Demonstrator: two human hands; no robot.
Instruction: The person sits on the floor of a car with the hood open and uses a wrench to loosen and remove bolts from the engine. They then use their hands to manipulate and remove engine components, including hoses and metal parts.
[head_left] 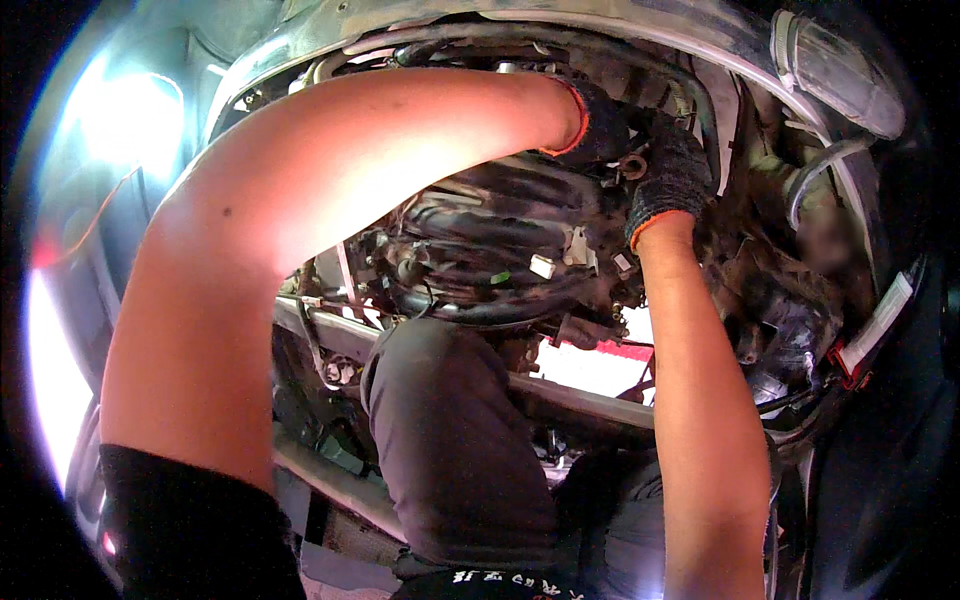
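Note:
In a vehicle's engine bay, both my hands wear dark knit gloves with orange cuffs and meet at the far right of centre. My left hand point(598, 128) reaches across from the left; its fingers are lost in shadow among dark parts. Beside it my right hand point(673, 168) looks curled, with its fingers towards the left hand; what they close on is hidden. A round, brownish part with a hole point(632, 166) shows between the two gloves. Below them lies a black engine point(500, 225) with ribbed, curved covers and hoses.
My knee point(440, 400) rests over the front crossbeam point(580, 403). A white block point(542, 266) and a green scrap point(501, 278) lie on the engine. A headlamp-like housing point(845, 75) is at the far right, a bright lamp point(130, 120) at the left.

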